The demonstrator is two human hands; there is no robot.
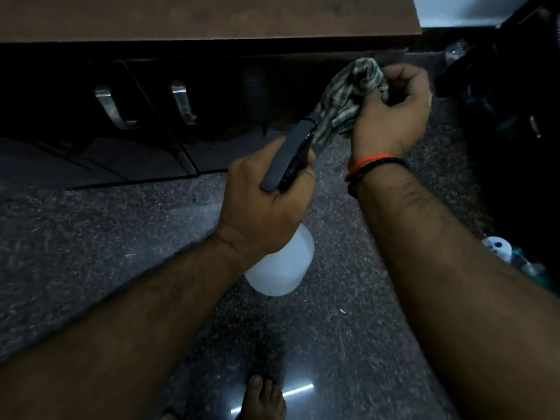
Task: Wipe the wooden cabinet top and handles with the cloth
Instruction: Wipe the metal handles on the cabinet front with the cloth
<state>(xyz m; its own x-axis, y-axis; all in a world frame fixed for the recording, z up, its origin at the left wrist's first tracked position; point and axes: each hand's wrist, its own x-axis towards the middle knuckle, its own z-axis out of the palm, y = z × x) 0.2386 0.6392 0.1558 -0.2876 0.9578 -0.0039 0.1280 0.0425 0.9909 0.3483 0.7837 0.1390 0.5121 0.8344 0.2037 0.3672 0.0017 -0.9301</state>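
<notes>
My left hand (266, 201) grips a white spray bottle (281, 265) by its black trigger head, whose nozzle points at the cloth. A bunched grey-green patterned cloth (348, 92) is held in my right hand (391, 113), fingers curled round it, just right of the nozzle. The brown wooden cabinet top (197, 16) runs across the upper edge of the view. Below it the dark doors carry two metal handles (113, 107) (183, 103), left of both hands.
Dark speckled polished floor (106, 237) lies beneath my arms, and my bare foot (263, 398) shows at the bottom. Dark objects fill the right side, with a small white and teal item (500, 247) low on the floor there.
</notes>
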